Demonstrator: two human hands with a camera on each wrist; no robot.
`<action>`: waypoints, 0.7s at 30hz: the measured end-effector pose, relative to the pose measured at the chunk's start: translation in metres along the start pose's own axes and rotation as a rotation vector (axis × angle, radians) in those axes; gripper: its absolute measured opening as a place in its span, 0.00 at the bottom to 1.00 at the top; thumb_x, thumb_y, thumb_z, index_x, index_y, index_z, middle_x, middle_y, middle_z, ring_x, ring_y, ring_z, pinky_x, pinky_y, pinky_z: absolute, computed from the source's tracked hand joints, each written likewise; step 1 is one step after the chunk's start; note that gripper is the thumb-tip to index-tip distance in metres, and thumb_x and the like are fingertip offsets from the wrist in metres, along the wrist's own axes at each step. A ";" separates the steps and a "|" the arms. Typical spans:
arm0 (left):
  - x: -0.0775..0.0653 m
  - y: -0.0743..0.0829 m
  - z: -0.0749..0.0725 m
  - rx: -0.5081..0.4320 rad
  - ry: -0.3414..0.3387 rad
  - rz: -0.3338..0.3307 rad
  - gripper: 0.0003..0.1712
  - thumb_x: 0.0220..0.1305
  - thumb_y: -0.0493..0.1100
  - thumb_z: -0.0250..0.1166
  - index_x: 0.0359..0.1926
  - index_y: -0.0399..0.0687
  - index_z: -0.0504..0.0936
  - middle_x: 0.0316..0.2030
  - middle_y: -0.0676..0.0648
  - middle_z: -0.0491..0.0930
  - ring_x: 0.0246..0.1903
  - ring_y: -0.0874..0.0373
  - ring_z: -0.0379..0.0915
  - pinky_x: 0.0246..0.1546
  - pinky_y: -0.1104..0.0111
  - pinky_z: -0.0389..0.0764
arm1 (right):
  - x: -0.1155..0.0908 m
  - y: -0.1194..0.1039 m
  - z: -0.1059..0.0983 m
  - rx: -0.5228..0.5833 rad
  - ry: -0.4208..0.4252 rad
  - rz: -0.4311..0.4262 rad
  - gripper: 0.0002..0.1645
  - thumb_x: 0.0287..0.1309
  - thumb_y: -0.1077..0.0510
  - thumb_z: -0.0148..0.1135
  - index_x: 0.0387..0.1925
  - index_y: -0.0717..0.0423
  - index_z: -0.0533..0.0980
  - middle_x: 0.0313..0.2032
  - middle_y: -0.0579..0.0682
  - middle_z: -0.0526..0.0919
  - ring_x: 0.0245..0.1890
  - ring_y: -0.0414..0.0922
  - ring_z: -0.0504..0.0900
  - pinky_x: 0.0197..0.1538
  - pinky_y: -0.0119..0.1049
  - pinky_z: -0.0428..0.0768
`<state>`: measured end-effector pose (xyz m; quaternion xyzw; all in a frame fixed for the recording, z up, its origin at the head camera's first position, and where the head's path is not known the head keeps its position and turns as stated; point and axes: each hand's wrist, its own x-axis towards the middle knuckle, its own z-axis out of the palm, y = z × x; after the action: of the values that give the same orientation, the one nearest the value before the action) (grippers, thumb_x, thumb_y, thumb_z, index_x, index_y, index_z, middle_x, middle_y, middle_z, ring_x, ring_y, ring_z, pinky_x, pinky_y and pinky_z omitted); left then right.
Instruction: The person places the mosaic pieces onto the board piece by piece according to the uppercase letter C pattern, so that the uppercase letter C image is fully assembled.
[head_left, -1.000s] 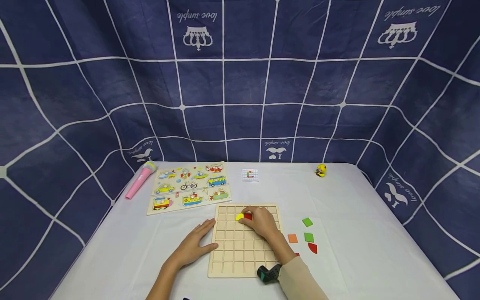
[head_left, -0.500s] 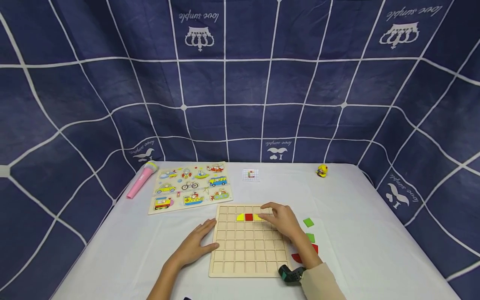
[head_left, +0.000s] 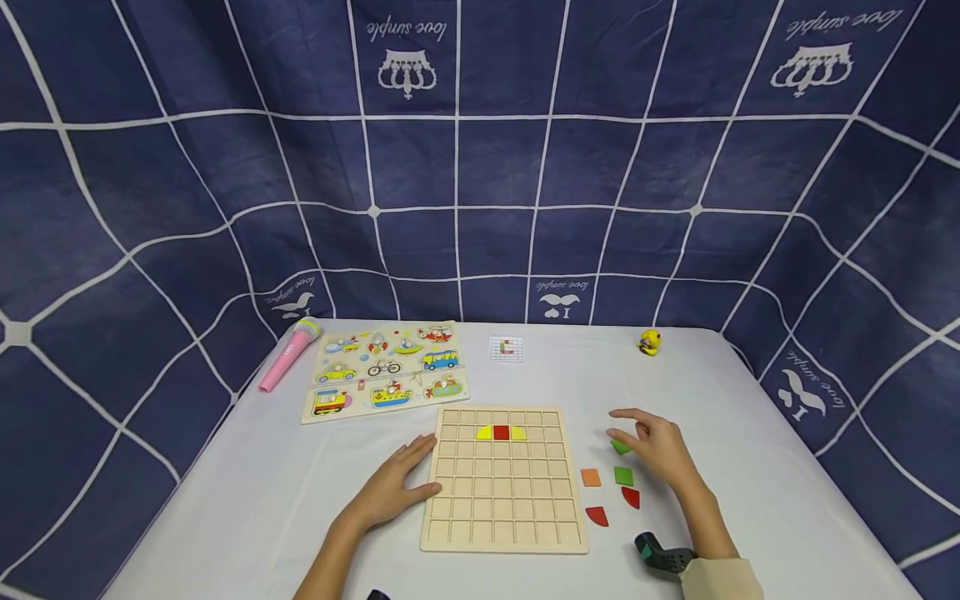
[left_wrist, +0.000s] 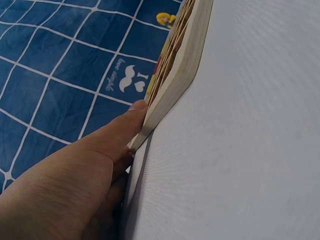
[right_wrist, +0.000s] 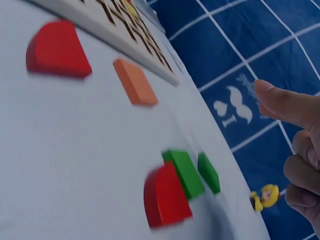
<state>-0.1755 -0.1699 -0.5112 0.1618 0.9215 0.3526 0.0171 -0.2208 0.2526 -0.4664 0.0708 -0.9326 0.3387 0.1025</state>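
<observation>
A light wooden grid board (head_left: 506,487) lies at the middle of the white table. One of its upper rows holds a red square tile (head_left: 501,432) between two yellow quarter-round tiles (head_left: 484,432). My left hand (head_left: 386,492) rests along the board's left edge, fingers extended. Right of the board, my right hand (head_left: 660,446) hovers by a partly covered green tile (head_left: 620,447), thumb and index finger apart, holding nothing. Around it lie a second green tile (head_left: 623,476), an orange square tile (head_left: 591,477) and two red quarter-round tiles (head_left: 597,516), also visible in the right wrist view.
A vehicle peg puzzle (head_left: 381,393) and a pink toy microphone (head_left: 283,363) lie at the back left. Behind the board is a small pattern card (head_left: 507,348). A yellow figurine (head_left: 649,342) stands at the back right, before a blue checked curtain (head_left: 495,167).
My right hand has let go of a yellow tile in the board's upper row and moved right, over the loose tiles. My left hand stays at the board's edge.
</observation>
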 end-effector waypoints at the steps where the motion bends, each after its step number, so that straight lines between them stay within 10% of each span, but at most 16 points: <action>1: 0.000 0.000 0.000 -0.001 -0.001 -0.002 0.45 0.53 0.61 0.64 0.67 0.49 0.62 0.67 0.46 0.57 0.67 0.48 0.48 0.66 0.50 0.50 | -0.002 0.004 -0.002 -0.006 0.000 0.008 0.21 0.48 0.50 0.70 0.45 0.50 0.80 0.13 0.44 0.58 0.14 0.40 0.56 0.15 0.31 0.57; 21: 0.001 -0.001 0.001 -0.007 -0.003 -0.007 0.45 0.53 0.63 0.63 0.67 0.49 0.62 0.67 0.46 0.57 0.67 0.48 0.48 0.65 0.50 0.50 | -0.011 0.037 0.001 -0.056 -0.147 0.052 0.22 0.48 0.57 0.69 0.48 0.54 0.79 0.14 0.43 0.59 0.17 0.39 0.57 0.19 0.30 0.57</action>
<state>-0.1761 -0.1698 -0.5123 0.1591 0.9209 0.3554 0.0201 -0.2180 0.2808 -0.4922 0.0685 -0.9482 0.3091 0.0270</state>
